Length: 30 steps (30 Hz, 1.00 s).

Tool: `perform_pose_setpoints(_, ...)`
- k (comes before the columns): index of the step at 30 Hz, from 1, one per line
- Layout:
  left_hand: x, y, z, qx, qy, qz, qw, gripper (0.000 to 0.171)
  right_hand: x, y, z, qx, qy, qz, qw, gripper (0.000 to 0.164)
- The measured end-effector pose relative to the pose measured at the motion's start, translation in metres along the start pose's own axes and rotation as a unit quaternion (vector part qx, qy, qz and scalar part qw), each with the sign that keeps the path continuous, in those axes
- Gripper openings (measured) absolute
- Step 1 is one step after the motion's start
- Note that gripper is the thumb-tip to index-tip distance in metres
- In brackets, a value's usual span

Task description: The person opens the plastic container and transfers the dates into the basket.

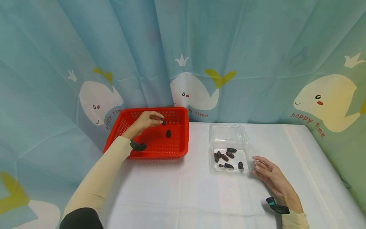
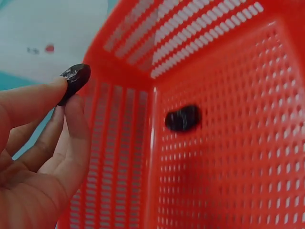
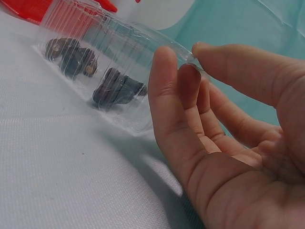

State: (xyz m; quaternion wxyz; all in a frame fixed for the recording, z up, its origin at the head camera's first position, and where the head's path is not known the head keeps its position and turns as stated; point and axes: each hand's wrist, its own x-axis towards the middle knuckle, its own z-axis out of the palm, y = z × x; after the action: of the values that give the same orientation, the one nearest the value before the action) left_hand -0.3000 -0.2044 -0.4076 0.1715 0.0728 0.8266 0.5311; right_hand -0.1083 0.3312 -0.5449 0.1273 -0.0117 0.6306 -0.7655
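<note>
Between thumb and fingertips, my left hand (image 1: 147, 121) pinches a dark date (image 2: 75, 82) above the red basket (image 1: 157, 154). Another date (image 1: 168, 133) lies on the basket's perforated floor, below the held one. On the right, the thumb and fingers of my right hand (image 1: 271, 178) pinch the rim of a clear plastic box (image 3: 138, 28) at its right side. Several dark brown dates (image 1: 224, 157) lie scattered in that box. Its hinged lid (image 1: 228, 132) stands open at the back.
A white cloth (image 1: 194, 190) covers the table. Behind the basket and the box hangs a blue-green curtain (image 1: 257, 95) printed with whales. The curtain also runs along the table's right side. Both wrists wear dark straps.
</note>
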Motion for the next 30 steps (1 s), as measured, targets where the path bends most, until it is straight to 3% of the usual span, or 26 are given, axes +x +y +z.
perform_pose_setpoints(9, 0.019, -0.018, -0.009, 0.003, 0.005, -0.045, 0.9990, 0.039, -0.001, -0.001, 0.000, -0.005, 0.008, 0.007, 1.000, 0.037)
perform_pose_setpoints(20, 0.033, -0.041, 0.000, -0.044, 0.025, -0.092, 0.9945, 0.034, -0.002, -0.001, 0.000, -0.007, 0.011, 0.008, 1.000, 0.038)
perform_pose_setpoints(30, 0.036, -0.052, 0.011, -0.023, 0.039, -0.114, 0.9925, 0.033, 0.000, 0.000, 0.001, -0.009, 0.011, 0.006, 1.000, 0.038)
